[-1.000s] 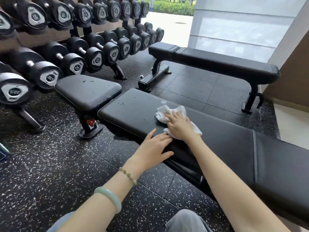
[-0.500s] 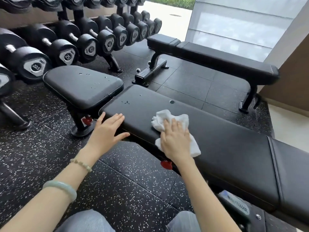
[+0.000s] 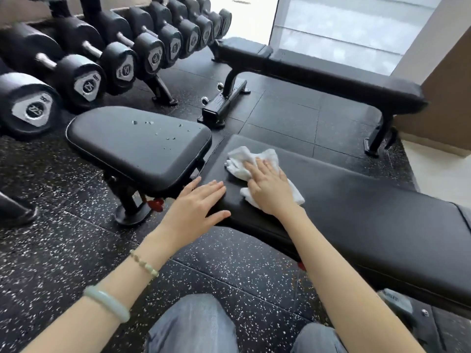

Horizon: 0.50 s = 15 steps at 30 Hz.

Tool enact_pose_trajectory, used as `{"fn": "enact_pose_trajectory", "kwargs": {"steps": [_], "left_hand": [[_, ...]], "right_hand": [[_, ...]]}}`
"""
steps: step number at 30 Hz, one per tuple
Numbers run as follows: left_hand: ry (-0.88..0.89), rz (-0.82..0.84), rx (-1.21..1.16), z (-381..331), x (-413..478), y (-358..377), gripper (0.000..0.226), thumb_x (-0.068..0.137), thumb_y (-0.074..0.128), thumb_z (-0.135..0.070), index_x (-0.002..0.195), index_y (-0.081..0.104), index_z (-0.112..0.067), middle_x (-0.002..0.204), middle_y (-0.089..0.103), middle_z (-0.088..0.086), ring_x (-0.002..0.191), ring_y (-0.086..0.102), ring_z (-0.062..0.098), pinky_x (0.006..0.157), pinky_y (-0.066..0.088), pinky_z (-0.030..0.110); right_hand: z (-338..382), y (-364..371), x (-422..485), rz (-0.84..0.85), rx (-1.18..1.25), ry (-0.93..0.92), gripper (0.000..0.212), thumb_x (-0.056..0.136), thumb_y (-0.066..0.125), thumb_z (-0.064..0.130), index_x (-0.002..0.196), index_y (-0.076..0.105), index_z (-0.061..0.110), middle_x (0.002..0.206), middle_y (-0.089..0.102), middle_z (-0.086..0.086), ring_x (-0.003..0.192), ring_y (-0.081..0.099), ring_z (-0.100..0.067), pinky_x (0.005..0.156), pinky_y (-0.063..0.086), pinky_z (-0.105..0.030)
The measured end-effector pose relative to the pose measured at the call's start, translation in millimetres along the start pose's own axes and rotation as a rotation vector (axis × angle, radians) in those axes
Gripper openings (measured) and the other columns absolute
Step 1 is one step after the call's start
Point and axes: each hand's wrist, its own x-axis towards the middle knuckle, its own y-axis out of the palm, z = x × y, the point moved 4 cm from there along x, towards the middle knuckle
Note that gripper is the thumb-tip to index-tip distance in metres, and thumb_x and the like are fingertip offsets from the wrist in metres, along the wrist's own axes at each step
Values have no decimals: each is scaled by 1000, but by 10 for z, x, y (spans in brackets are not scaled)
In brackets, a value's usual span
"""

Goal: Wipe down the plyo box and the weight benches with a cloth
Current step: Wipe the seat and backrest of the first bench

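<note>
Free-weight area of a gym: racked dumbbells (image 3: pixel 86 80) in graded sizes, padded weight benches (image 3: pixel 356 212), and a speckled black rubber floor (image 3: pixel 63 238).

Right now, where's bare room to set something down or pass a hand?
Free: the long pad right of the cloth; the far bench top; floor tiles between the benches. The seat pad is bare except droplets. Crowded: the long pad's left end, where the right hand presses the cloth and the left hand rests.
</note>
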Motion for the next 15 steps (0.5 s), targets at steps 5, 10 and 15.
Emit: {"fn": "enact_pose_trajectory", "kwargs": {"steps": [5,10,15], "left_hand": [[39,-16,-104,74,39,15,50,88,47,-40,118,64,-3,123,63,9,117,58,20,106,31,38],[89,-42,-130,155,18,45,48,89,47,-40,119,65,-7,125,62,5,118,57,16,103,34,37],[100,-95,-109,196,0,44,42,90,51,-40,116,67,-11,123,63,-1,117,56,11,99,38,38]], "right_hand": [[-450,-92,-287,-50,20,279,52,99,26,25,149,18,30,159,8,1,146,2,-15,115,2,-43],[-409,-60,33,-94,-31,388,48,100,25,29,148,21,29,159,11,-4,146,6,-20,114,7,-48],[24,-19,985,-69,-12,294,45,100,27,35,145,28,31,157,14,-3,144,12,-23,113,13,-50]]}}
